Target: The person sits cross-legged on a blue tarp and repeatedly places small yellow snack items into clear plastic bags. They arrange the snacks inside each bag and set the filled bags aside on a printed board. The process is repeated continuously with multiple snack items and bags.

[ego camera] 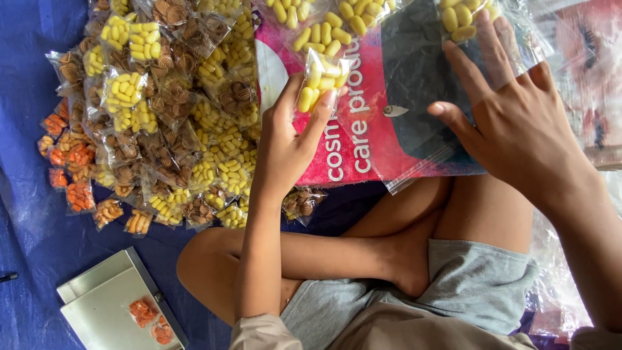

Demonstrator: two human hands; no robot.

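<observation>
- On my feed the left hand [285, 139] has a small clear packet of yellow snacks [319, 81] pinched between thumb and fingers, held just over the pink printed sheet [363, 139].
- Right hand [512, 126] is flat with fingers spread, pressing on a clear plastic bag [421, 84] lying across that sheet. It's gripping nothing.
- Another yellow packet [463, 19] sits right at its fingertips.
- Huge pile of packets [168, 116] to the left on the blue tarp [32, 214]: yellow, brown and some orange ones.
- Metal tray [103, 304] bottom left with two orange packets [150, 321] on it.
- Crossed bare legs [363, 249] below the sheet.
</observation>
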